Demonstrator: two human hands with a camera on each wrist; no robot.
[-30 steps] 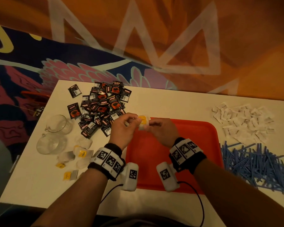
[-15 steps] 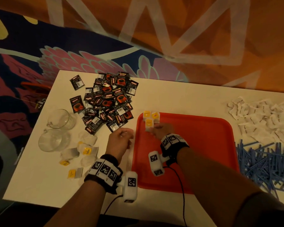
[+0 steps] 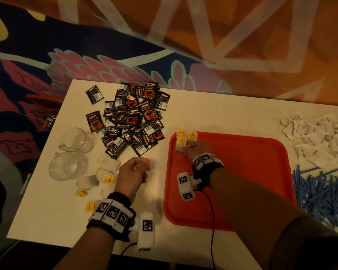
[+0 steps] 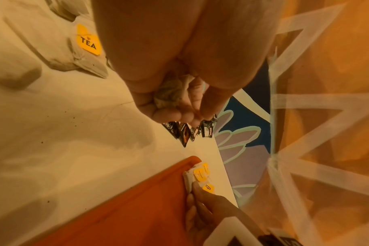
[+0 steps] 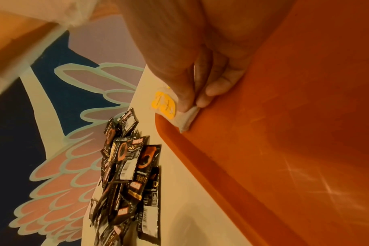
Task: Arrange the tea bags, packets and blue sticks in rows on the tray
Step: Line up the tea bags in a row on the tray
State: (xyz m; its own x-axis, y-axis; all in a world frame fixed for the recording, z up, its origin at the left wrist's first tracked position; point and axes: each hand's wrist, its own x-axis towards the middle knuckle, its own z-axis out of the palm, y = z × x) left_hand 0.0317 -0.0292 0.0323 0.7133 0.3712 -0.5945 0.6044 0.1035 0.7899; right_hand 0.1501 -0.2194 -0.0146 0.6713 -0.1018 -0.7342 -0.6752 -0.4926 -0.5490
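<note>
A red tray [image 3: 242, 172] lies on the white table. Three tea bags with yellow tags [image 3: 181, 139] sit in its far left corner. My right hand [image 3: 187, 148] reaches there, and thumb and fingers pinch the nearest tea bag [image 5: 187, 116] against the tray floor [image 5: 284, 149]. My left hand [image 3: 142, 168] hovers over the table left of the tray, its fingers curled round a crumpled tea bag [image 4: 173, 93]. Loose tea bags [image 3: 105, 176] lie beside that hand. Black coffee packets [image 3: 137, 117] are heaped behind it.
Two glass cups [image 3: 76, 140] stand at the table's left edge. White packets [image 3: 320, 137] are piled at the far right, and blue sticks [image 3: 324, 191] lie heaped right of the tray. A patterned carpet surrounds the table.
A second ago both hands held a tea bag together at the tray's far left edge. The right hand has since carried it into the tray's corner, and the left hand drew back over the table.
</note>
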